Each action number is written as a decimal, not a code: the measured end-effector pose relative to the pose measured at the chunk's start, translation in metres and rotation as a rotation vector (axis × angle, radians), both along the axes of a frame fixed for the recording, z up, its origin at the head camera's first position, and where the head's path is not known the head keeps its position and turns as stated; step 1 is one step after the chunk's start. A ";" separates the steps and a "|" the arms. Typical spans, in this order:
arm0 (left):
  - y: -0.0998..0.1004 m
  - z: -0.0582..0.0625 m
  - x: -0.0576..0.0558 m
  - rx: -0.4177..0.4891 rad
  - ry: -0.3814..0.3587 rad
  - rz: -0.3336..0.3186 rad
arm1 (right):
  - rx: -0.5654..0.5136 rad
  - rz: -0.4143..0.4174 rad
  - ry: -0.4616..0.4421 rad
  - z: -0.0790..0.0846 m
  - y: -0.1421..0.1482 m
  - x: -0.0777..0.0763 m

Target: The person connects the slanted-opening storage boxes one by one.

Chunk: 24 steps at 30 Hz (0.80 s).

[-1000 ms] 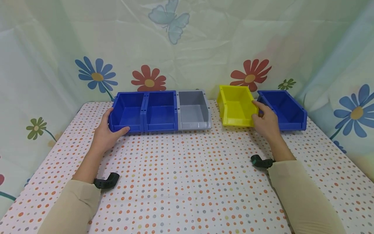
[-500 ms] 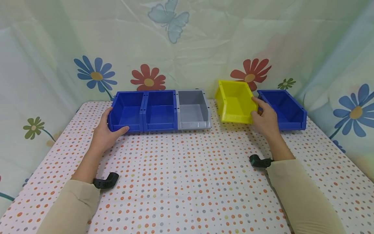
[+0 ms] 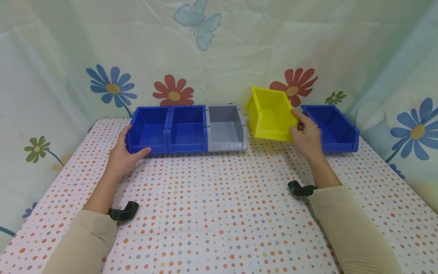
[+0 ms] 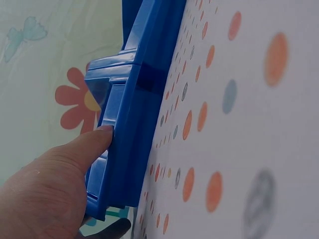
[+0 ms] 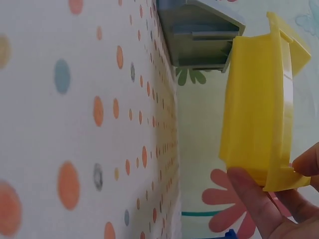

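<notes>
My left hand (image 3: 122, 158) grips the leftmost blue storage bin (image 3: 150, 127), its thumb on the front lip and its fingers round the left side. In the left wrist view the thumb (image 4: 92, 147) presses the blue front wall (image 4: 107, 119). A yellow storage bin (image 3: 273, 114) hangs tilted above the table, pinched at its right side by my right hand (image 3: 308, 139). The right wrist view shows fingers (image 5: 251, 199) under the yellow bin (image 5: 251, 104), apart from the tabletop. Beside the first blue bin stand a second blue bin (image 3: 188, 127) and a grey bin (image 3: 226, 131), side by side.
Another blue bin (image 3: 332, 127) stands at the right, behind my right hand. A dotted cloth (image 3: 219, 213) covers the table. A flowered curtain (image 3: 232, 57) hangs close behind the bins. Each wrist wears a black camera mount (image 3: 124, 211).
My right hand has raised the yellow bin and shifted it left toward the grey bin, tilting it more. My left hand and the other bins have stayed in place.
</notes>
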<state>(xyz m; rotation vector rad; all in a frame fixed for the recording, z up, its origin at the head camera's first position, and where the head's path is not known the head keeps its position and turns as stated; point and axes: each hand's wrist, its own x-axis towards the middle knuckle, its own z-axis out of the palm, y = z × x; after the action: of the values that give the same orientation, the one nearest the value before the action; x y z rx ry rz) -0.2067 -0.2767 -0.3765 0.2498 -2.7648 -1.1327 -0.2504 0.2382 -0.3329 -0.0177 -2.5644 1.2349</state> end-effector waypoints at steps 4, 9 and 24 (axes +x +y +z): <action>0.000 0.000 0.000 0.003 0.001 0.001 | -0.002 -0.002 -0.014 0.001 -0.006 0.000; 0.000 0.000 -0.001 0.007 0.004 -0.002 | -0.003 0.004 -0.026 -0.001 -0.010 -0.001; 0.001 0.001 0.000 0.009 0.010 -0.006 | 0.000 0.034 -0.021 -0.004 -0.009 -0.001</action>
<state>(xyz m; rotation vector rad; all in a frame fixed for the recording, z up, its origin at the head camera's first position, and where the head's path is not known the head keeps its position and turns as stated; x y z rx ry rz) -0.2071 -0.2759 -0.3753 0.2368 -2.7540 -1.1453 -0.2515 0.2295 -0.3366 0.0128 -2.5926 1.2533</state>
